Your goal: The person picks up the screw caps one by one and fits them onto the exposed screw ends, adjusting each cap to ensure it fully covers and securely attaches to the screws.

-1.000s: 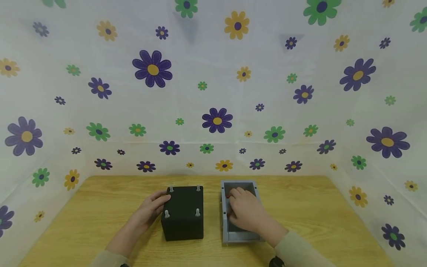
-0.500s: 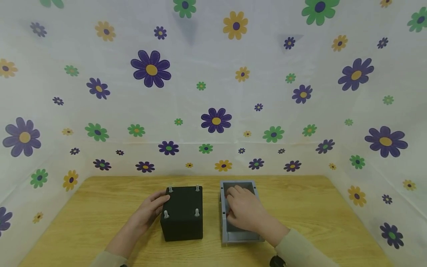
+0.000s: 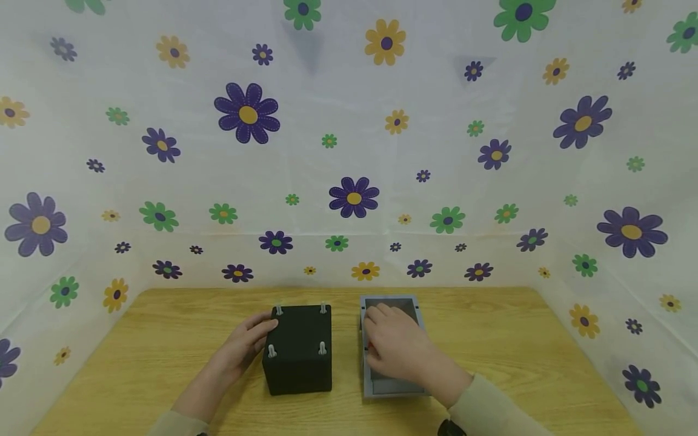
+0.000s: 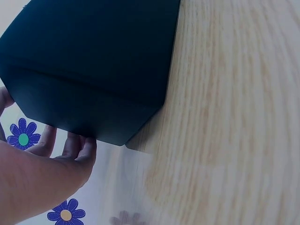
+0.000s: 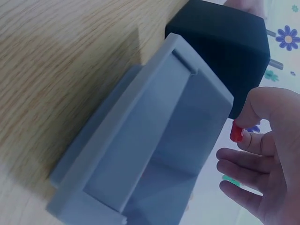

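A black box (image 3: pixel 300 330) stands on the table, with several pale upright pegs (image 3: pixel 322 348) near the corners of its top. My left hand (image 3: pixel 242 346) holds its left side, fingers toward the far edge; in the left wrist view the fingertips press the box's dark face. Right of it sits a grey open bin (image 3: pixel 389 298). Over the bin's left part is my right hand (image 3: pixel 397 345). In the right wrist view its thumb and index finger pinch a small red cylindrical piece (image 5: pixel 236 133), the other fingers loosely bent.
The wooden table (image 3: pixel 491 351) is ringed at the back and sides by a white flower-print sheet (image 3: pixel 349 163). A strip of bare table separates box and bin. The bin's walls stand up around its deep inside, partly hidden by my right hand.
My right hand has risen and shifted slightly left, from inside the bin toward its left wall, with the red piece pinched. My left hand and the box stay put.
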Tool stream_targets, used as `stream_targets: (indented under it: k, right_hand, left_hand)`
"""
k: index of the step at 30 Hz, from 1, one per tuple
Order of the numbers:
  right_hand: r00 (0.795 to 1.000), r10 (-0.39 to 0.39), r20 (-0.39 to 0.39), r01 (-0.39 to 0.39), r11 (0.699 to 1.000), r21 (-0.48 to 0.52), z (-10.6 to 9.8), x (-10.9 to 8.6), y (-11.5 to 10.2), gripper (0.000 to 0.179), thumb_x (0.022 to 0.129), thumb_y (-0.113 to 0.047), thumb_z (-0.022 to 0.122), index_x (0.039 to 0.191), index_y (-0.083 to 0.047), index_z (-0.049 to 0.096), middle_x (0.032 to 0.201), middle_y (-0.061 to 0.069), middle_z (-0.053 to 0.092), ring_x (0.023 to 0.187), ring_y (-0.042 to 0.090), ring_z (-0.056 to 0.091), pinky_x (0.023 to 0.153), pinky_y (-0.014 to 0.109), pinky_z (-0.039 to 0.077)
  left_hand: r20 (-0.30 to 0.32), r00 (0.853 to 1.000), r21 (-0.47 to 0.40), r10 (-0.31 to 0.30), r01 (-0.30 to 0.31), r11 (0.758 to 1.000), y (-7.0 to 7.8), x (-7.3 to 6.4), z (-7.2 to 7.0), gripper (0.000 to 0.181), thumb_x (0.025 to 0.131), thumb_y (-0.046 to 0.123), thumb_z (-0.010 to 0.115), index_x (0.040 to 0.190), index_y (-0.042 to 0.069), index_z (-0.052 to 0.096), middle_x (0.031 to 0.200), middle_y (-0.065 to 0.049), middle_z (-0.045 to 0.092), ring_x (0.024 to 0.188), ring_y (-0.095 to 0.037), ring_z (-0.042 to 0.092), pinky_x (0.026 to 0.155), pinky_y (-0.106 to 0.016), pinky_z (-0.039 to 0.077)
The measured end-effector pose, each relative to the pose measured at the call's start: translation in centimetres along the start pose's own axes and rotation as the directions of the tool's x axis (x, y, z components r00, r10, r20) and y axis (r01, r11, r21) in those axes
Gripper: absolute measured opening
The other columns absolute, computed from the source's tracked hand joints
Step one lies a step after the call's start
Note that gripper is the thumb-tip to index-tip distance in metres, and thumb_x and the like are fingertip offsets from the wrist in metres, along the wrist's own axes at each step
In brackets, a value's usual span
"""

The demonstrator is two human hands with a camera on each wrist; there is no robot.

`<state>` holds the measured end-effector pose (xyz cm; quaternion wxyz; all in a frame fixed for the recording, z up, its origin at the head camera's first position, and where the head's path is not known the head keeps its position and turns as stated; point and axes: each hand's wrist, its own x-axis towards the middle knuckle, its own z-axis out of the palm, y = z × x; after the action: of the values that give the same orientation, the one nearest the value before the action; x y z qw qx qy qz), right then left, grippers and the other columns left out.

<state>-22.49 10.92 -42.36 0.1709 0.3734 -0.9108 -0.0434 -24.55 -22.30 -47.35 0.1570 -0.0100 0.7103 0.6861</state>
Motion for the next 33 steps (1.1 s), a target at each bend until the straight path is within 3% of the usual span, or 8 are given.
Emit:
stream_targets:
  k: [4,7,13,24,33]
  right_hand:
    - [1.000,-0.010,0.005,0.010,1.000,0.008,-0.1,0.1,-0.2,0.011,0.085,-0.022,0.070,0.086,-0.017,0.060,0.100,-0.001,0.065,0.081,0.013,0.047,0.073,0.027,0.046]
    - [1.000,-0.011,0.002,0.011,1.000,0.002,-0.3,0.2,-0.3,0.011,0.085,-0.023,0.070,0.090,-0.016,0.062,0.101,-0.001,0.066,0.083,0.013,0.049,0.076,0.029,0.050]
    - [1.000,-0.010,0.005,0.010,1.000,-0.004,-0.7,0.4,-0.6,0.019,0.086,-0.027,0.071,0.098,-0.014,0.067,0.107,-0.001,0.067,0.088,0.014,0.053,0.082,0.032,0.054]
    - [0.999,-0.042,-0.029,0.043,0.999,0.032,-1.6,0.7,-0.9,0.016,0.086,-0.027,0.073,0.090,-0.018,0.061,0.094,-0.005,0.058,0.082,0.011,0.046,0.073,0.027,0.045]
    - [0.999,-0.047,-0.025,0.048,0.998,0.042,-1.9,1.0,-1.5,0.015,0.087,-0.026,0.072,0.092,-0.018,0.061,0.098,-0.005,0.061,0.087,0.012,0.050,0.078,0.028,0.050]
  left_hand:
    - [-0.011,1.000,0.017,-0.017,0.017,1.000,0.1,-0.1,0.1,0.070,0.110,0.029,0.053,0.165,-0.005,0.024,0.161,-0.021,0.045,0.123,-0.007,0.061,0.124,-0.042,0.035]
    - [-0.013,1.000,0.014,-0.020,0.020,1.000,0.1,-0.1,0.2,0.070,0.110,0.029,0.053,0.165,-0.004,0.023,0.165,-0.024,0.039,0.127,-0.010,0.060,0.128,-0.048,0.030]
    - [-0.015,1.000,0.020,-0.016,0.017,1.000,-0.1,0.0,0.0,0.069,0.110,0.029,0.053,0.164,-0.004,0.026,0.161,-0.019,0.046,0.118,-0.003,0.062,0.123,-0.041,0.034]
    - [-0.028,1.000,0.016,-0.014,0.015,1.000,-0.1,0.0,0.0,0.068,0.110,0.029,0.054,0.164,-0.003,0.027,0.155,-0.013,0.052,0.113,0.000,0.063,0.121,-0.039,0.036]
    - [-0.014,1.000,0.008,-0.009,0.009,1.000,-0.1,0.1,0.0,0.069,0.110,0.029,0.055,0.164,-0.004,0.027,0.153,-0.012,0.053,0.110,0.000,0.064,0.101,-0.019,0.046]
